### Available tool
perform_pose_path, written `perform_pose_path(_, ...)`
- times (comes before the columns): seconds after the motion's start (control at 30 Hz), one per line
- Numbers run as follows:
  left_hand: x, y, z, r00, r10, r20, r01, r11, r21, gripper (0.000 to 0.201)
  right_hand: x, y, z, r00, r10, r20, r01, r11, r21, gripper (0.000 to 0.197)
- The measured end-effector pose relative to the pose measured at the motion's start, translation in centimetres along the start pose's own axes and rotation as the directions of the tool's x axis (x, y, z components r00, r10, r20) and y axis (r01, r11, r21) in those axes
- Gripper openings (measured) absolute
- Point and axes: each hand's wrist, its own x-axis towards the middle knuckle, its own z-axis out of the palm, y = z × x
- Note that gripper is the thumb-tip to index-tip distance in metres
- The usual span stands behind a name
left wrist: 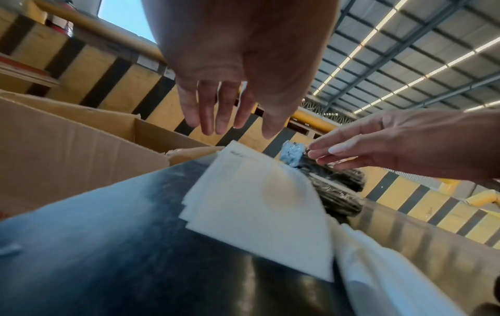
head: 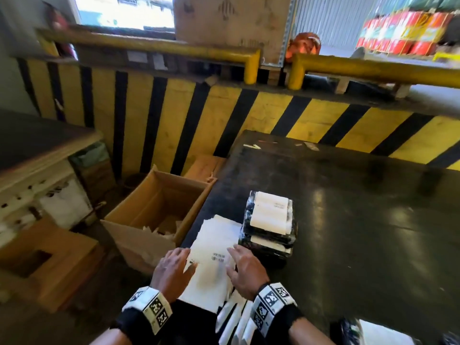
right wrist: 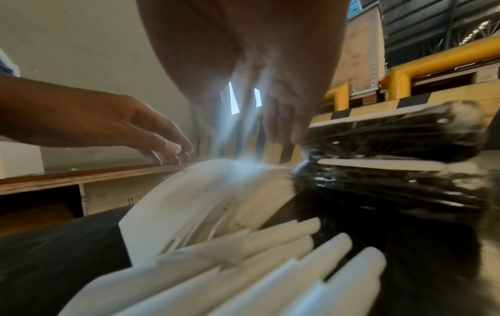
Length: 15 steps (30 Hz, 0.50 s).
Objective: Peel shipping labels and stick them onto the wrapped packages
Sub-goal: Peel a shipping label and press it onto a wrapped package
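A stack of white label sheets [head: 214, 245] lies at the near left corner of the dark table [head: 348, 232]. My left hand [head: 174, 266] hovers over its left edge with straight fingers, holding nothing. My right hand [head: 245, 267] hovers over its right edge, fingers spread and relaxed. In the left wrist view the left hand [left wrist: 230, 119] hangs above the label sheets [left wrist: 259, 203], not touching. Just right of the sheets stands a pile of black wrapped packages [head: 270, 227], the top one bearing a white label [head: 270, 212]. The wrapped packages [right wrist: 392, 171] fill the right of the right wrist view.
An open cardboard box [head: 154, 215] with white paper scraps stands on the floor left of the table. Rolled white backing strips [head: 236, 317] lie at the table's near edge. A yellow and black striped barrier [head: 224, 115] runs behind. Another wrapped package [head: 378, 332] shows at bottom right.
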Motion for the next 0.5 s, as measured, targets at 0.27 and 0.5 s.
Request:
perform_pose_path(0.27, 3.1, -1.2, 1.1, 0.989, -0.144, 0.04, 0.149, 0.965, -0.216, 0.021, 1.9, -0.9, 1.9, 0.994, 0.071, 0.084, -0.067, 0.997, -0.041, 0.039)
perform_pose_path(0.5, 4.1, -2.9, 1.8, 0.995, -0.095, -0.007, 0.079, 0.867, -0.491, 0.018, 2.2, -0.4, 2.0, 0.995, 0.06, 0.079, -0.057, 0.998, -0.038, 0.038)
